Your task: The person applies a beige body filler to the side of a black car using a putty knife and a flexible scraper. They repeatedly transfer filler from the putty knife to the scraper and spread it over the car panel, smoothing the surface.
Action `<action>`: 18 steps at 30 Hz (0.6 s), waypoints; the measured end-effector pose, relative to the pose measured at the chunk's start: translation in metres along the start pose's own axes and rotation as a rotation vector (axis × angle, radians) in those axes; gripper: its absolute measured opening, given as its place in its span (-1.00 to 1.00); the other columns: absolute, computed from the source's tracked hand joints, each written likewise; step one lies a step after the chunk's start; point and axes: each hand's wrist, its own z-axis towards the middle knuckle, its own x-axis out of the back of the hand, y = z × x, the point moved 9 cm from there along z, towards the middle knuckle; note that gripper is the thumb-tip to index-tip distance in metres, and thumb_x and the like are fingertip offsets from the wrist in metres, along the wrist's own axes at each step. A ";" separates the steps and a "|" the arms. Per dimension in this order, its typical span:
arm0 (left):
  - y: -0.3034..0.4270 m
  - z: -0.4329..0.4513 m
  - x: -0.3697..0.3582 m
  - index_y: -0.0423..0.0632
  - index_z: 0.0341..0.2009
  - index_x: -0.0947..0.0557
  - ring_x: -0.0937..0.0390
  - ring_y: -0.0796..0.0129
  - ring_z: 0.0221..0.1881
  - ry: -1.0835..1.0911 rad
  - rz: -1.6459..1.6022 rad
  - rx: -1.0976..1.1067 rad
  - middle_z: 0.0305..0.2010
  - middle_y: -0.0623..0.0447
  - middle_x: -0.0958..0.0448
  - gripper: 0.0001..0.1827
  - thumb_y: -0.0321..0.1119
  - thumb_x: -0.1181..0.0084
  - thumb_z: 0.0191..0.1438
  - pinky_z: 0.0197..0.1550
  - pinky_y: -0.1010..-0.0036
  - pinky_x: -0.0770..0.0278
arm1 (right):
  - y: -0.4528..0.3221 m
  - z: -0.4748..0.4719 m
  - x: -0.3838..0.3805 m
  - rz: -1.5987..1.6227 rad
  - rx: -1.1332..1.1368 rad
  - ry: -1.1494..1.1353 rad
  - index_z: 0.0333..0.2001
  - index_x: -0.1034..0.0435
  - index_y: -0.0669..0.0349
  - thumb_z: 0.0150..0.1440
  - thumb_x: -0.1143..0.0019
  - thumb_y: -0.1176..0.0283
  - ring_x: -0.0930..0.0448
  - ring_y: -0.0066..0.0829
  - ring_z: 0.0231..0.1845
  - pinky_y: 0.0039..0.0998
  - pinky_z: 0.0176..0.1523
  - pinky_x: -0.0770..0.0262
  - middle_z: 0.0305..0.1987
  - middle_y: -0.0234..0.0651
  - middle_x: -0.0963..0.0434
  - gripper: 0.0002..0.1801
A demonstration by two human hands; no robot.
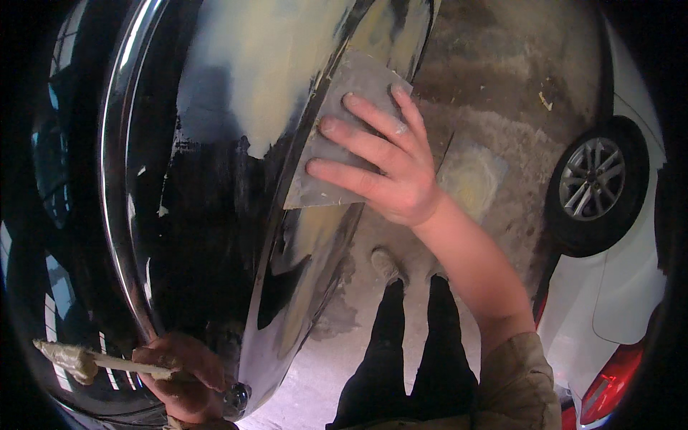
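Observation:
My right hand (pixel 384 156) lies with fingers spread on a thin grey sheet (pixel 344 177), which rests against the lower side of a black car body panel (pixel 215 188). Pale yellowish filler (pixel 269 70) covers part of that panel above the sheet, and more filler (pixel 317 231) shows below the sheet's edge. At the lower left, my left hand (pixel 183 373) grips a thin stick-like handle (pixel 129 365); a lump of pale putty (pixel 70 361) is on its far end. Whether the handle belongs to a spreader, I cannot tell.
A bright chrome trim strip (pixel 107 188) curves along the black car. On the right stands a white car (pixel 575 301) with an alloy wheel (pixel 592 179) and a red tail light (pixel 613 381). Between the cars, the concrete floor (pixel 500 123) has a pale yellow patch (pixel 473 180) and small scraps.

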 end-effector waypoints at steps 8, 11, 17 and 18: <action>-0.008 -0.023 0.046 0.02 0.10 -0.53 -0.35 0.43 -0.82 0.199 -0.007 0.021 -0.64 0.00 -0.50 -0.61 -0.04 0.23 0.44 -0.83 0.56 -0.37 | 0.009 -0.012 0.002 -0.001 0.003 -0.052 -0.17 -0.66 -0.21 -0.15 -0.19 0.37 -0.51 -0.16 0.24 0.10 0.43 -0.15 0.11 -0.39 -0.60 -0.60; -0.007 -0.019 0.034 -0.01 -0.01 -0.55 -0.36 0.39 -0.82 0.080 0.133 0.021 -0.66 -0.02 -0.49 -0.58 0.00 0.27 0.44 -0.82 0.54 -0.38 | 0.018 -0.004 0.022 0.001 -0.052 -0.029 -0.13 -0.64 -0.25 -0.05 -0.21 0.36 -0.49 -0.24 0.26 0.09 0.42 -0.13 0.16 -0.47 -0.57 -0.64; -0.009 -0.012 0.033 0.00 -0.06 -0.58 -0.36 0.35 -0.83 0.093 0.043 0.025 -0.67 -0.03 -0.47 -0.53 0.05 0.30 0.43 -0.83 0.51 -0.37 | 0.050 0.018 0.026 0.003 -0.113 0.040 -0.10 -0.64 -0.22 -0.06 -0.25 0.40 -0.50 -0.17 0.25 0.11 0.41 -0.13 0.16 -0.41 -0.56 -0.61; -0.011 -0.014 0.037 0.00 -0.06 -0.58 -0.35 0.34 -0.83 0.111 0.044 0.024 -0.68 -0.03 -0.47 -0.52 0.06 0.31 0.43 -0.83 0.51 -0.36 | 0.053 0.019 0.022 -0.001 -0.108 0.024 -0.09 -0.64 -0.20 -0.06 -0.24 0.43 -0.49 -0.18 0.25 0.10 0.42 -0.13 0.17 -0.40 -0.56 -0.60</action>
